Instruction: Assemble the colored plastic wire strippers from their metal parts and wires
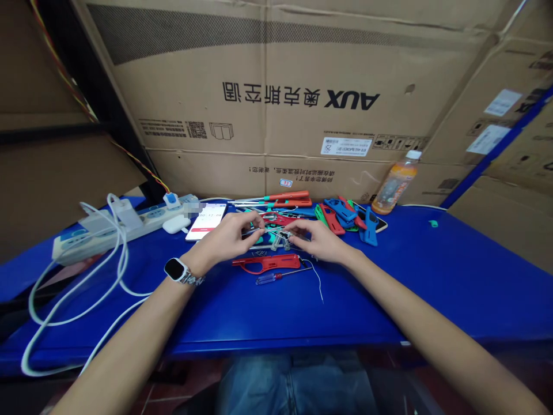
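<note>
My left hand (231, 235) is closed, pinching a thin metal rod (272, 231) between thumb and fingertips. Facing it, my right hand (318, 241) grips a small clear plastic part (280, 240) with a dark piece on it; its exact kind is too small to tell. Just in front of both hands lies a red lighter casing (272, 263) with a trigger opening and a thin white wire (320, 280) at its right end. A screwdriver (270, 278) with a clear purple handle rests alongside it. Behind my fingers, a pile of red and green lighter parts (279, 218) is partly hidden.
Long orange-red lighters (294, 199) lie at the back. Red, blue and green casings (332, 219) are heaped to the right, near a drink bottle (395, 183). Leftward are a phone (207, 222), a white earbud case (175, 225) and a power strip (151, 219) with looping cables. Cardboard (242, 132) backs the blue table (432, 282).
</note>
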The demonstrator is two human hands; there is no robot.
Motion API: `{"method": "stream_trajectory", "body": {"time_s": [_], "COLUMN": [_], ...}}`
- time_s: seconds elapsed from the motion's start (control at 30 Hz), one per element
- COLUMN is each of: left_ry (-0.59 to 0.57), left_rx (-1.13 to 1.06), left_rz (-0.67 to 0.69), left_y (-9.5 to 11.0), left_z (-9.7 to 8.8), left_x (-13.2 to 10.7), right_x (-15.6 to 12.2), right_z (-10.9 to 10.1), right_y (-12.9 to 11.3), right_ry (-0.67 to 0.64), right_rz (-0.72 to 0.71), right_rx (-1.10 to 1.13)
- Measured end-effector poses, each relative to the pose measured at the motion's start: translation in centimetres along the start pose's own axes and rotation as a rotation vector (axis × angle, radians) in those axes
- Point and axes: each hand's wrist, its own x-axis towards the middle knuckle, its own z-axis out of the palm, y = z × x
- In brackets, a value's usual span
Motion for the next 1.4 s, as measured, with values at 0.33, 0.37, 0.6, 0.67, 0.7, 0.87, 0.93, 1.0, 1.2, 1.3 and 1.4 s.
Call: {"method": "stream_trajectory", "body": {"time_s": [0.33,0.37,0.6,0.67,0.7,0.87,0.93,1.0,1.2,1.3,1.4], "left_ry": [-0.084,-0.115,-0.206,-0.169,-0.149,-0.133,-0.100,-0.072,-0.172,-0.242,-0.278], "left_rx": [-0.207,-0.216,-0.200,-0.187,-0.190,-0.080,0.037,0.133,0.204,0.202,0.166], "left_rz": [-0.089,-0.102,-0.118,-0.084,-0.063,0.042,0.116,0.198,0.253,0.249,0.238], "left_y": [-0.3,-0.4,-0.1,0.4,0.6,2.0,2.5,2.8,3.0,2.7,2.5], "left_z": [-1.0,-1.1,-1.1,-0.7,-0.4,0.7,0.9,1.0,1.2,1.5,1.8], "left_x": [-1.3,-1.5,-2.1,-2.0,-1.9,-1.7,-1.8,-1.8,-1.8,-1.8,-1.8], "right_x": [0.0,0.0,0.0,0.0,0.0,0.1,0.2,0.3,0.1,0.0,0.0], "right_z": [0.2,0.3,1.5,1.6,1.7,1.9,2.2,2.4,2.9,2.9,3.0], "right_y": [-0.6,-0.6,-0.9,-1.0,-1.1,-1.3,-1.3,-1.2,-1.6,-1.6,-1.4], "right_ry": [-0.127,-0.130,-0.165,-0.166,-0.169,-0.168,-0.142,-0.120,-0.052,-0.011,0.013], "right_rz": [0.113,0.116,0.159,0.155,0.151,0.157,0.171,0.179,0.119,0.045,-0.010], "right_rx": [0.554,0.558,0.520,0.527,0.531,0.528,0.532,0.522,0.320,0.155,-0.073]}}
